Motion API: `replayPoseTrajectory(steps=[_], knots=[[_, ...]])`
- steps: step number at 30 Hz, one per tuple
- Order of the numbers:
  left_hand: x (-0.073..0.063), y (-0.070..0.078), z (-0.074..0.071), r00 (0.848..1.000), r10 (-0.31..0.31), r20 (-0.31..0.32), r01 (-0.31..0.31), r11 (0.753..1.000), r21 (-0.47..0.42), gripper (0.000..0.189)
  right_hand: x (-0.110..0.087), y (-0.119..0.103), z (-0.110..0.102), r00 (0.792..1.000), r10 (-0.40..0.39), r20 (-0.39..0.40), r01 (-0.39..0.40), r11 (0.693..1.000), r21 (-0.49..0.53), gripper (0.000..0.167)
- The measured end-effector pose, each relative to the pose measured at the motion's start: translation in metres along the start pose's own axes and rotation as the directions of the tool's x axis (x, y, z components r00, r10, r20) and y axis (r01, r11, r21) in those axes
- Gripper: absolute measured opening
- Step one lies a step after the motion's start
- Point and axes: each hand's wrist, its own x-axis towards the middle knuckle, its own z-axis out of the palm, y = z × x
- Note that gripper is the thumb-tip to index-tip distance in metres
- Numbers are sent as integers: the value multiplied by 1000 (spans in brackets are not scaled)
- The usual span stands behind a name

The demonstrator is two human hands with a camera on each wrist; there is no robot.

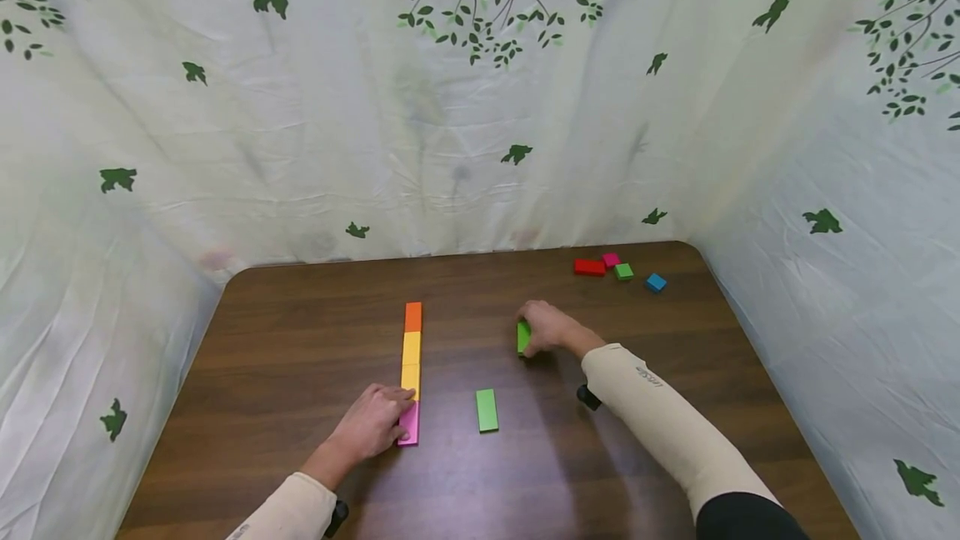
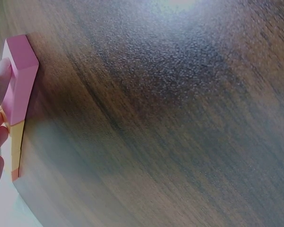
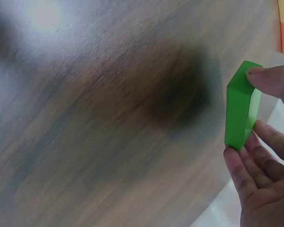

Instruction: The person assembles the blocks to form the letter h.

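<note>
A pink block (image 1: 409, 427) forms the near end of a straight row, followed by two yellow blocks (image 1: 412, 348) and an orange block (image 1: 413, 317) at the far end. My left hand (image 1: 372, 421) lies against the row from the left, thumb touching the pink block (image 2: 22, 92) and fingertips near where pink meets yellow. To the right, my right hand (image 1: 550, 329) grips a green block (image 3: 239, 106) by its ends, thumb on one and fingertips at the other. A lighter green block (image 1: 487, 411) lies on the table between the hands.
Near the far right edge of the brown table (image 1: 300, 332) lie a red block (image 1: 589, 267), a small magenta block (image 1: 611, 259), a small green block (image 1: 624, 272) and a blue block (image 1: 656, 282). White leaf-print curtains (image 1: 450, 207) hang behind and beside the table.
</note>
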Motion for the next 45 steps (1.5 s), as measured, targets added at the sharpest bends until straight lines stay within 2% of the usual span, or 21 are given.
replayPoseTrajectory(steps=[14, 23, 30, 35, 45], knots=[[-2, -1, 2, 1000, 16, -7, -16, 1000, 18, 39, 10, -25, 10, 999, -23, 38, 23, 1000, -1, 52], [-2, -2, 2, 999, 26, -22, -26, 999, 29, 38, 17, -40, 18, 995, -94, 15, 94, 995, -28, 54], [-1, -2, 1, 1000, 2, 4, -2, 1000, 11, 40, 22, -54, 22, 992, -129, 15, 129, 991, -44, 52], [-1, 0, -1, 1000, -17, 18, 17, 1000, 0, 42, 22, -61, 25, 993, -116, 36, 118, 990, -73, 51], [0, -1, -1, 1000, 4, 6, -4, 1000, -1, 41, 21, -68, 33, 993, -92, 72, 96, 994, -60, 51]])
